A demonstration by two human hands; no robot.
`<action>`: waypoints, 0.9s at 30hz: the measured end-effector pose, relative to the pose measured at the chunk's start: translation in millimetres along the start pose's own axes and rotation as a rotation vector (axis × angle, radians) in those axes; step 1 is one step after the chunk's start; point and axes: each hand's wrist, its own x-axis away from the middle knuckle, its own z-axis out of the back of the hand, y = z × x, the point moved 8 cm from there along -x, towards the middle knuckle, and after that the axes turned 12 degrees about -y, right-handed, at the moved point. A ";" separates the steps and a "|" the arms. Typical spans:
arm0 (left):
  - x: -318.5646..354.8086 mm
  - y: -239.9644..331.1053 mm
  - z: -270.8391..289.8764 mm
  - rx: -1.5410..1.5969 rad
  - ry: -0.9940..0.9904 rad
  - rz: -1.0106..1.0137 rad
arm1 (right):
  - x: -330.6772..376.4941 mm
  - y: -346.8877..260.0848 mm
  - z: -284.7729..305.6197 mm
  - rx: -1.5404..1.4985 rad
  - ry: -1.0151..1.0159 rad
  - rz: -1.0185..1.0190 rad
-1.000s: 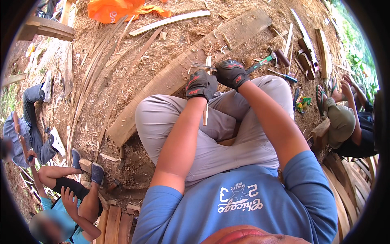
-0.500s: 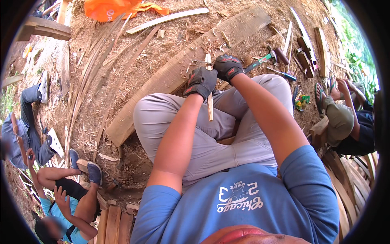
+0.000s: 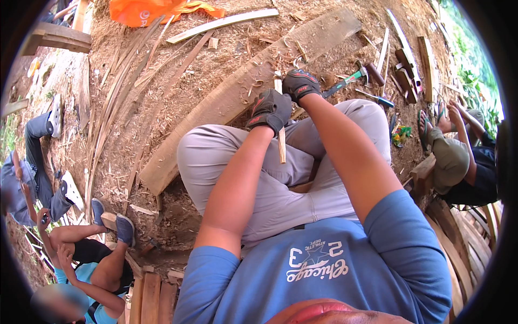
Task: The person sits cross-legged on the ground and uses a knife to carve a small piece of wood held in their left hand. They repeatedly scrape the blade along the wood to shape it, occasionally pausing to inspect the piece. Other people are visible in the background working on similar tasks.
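Note:
A slim, pale wooden strip (image 3: 281,146) runs lengthwise between my knees, its far end over a wide plank. My left hand (image 3: 270,110), in a black and grey work glove, is closed around the strip's middle. Close beside it, touching or nearly so, my right hand (image 3: 300,86) is closed in a matching glove at the strip's far part. Whatever sits inside the right fist is hidden by the glove. Curled shavings lie around both hands on the wide plank (image 3: 216,116).
Right of my hands lie a green-handled hammer (image 3: 345,82), a blue-handled tool (image 3: 384,101) and a dark wooden block tool (image 3: 406,75). Long thin strips (image 3: 116,97) spread at left. An orange bag (image 3: 135,12) lies at the far side. Other people sit at left and right.
My right hand has shifted slightly left and toward me, and a thin curved piece near the strip's far end no longer shows. At lower left, another person's head and hand have moved.

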 end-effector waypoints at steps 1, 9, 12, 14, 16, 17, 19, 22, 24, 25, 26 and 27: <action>-0.1 -0.1 0.1 0.006 -0.007 -0.002 | 1.3 -1.2 -0.9 -0.001 0.004 -0.001; 9.2 4.5 4.1 0.005 -0.091 0.037 | -13.5 3.3 -20.0 -0.112 -0.057 -0.004; 9.5 4.8 1.8 -0.012 -0.072 0.024 | -21.8 10.8 -25.9 -0.193 -0.059 -0.109; 6.6 0.1 1.5 -0.027 -0.055 0.019 | -23.2 10.8 -27.0 -0.223 -0.079 -0.153; 3.7 -2.4 0.1 -0.044 -0.056 0.005 | -26.6 7.4 -27.3 -0.138 -0.080 -0.101; 3.7 -3.0 -1.3 -0.060 -0.043 0.001 | -26.7 7.6 -29.2 -0.113 -0.108 -0.057; -4.5 -7.0 -6.8 -0.049 -0.045 0.017 | -30.8 7.0 -34.8 -0.012 -0.180 0.059; 1.0 0.1 0.5 -0.056 -0.077 0.022 | -19.1 10.7 -38.6 0.134 -0.251 0.179; 11.3 8.0 7.5 -0.074 -0.135 0.044 | 4.0 1.4 -34.6 0.227 -0.227 0.311; 10.6 5.4 9.2 -0.086 -0.103 0.056 | 15.6 -5.2 -32.6 0.225 -0.230 0.318; 10.2 2.2 9.2 -0.075 -0.099 0.053 | 26.8 -12.3 -30.6 0.223 -0.233 0.325; 10.1 3.4 10.0 -0.063 -0.099 0.041 | 34.7 -11.9 -25.3 0.186 -0.193 0.311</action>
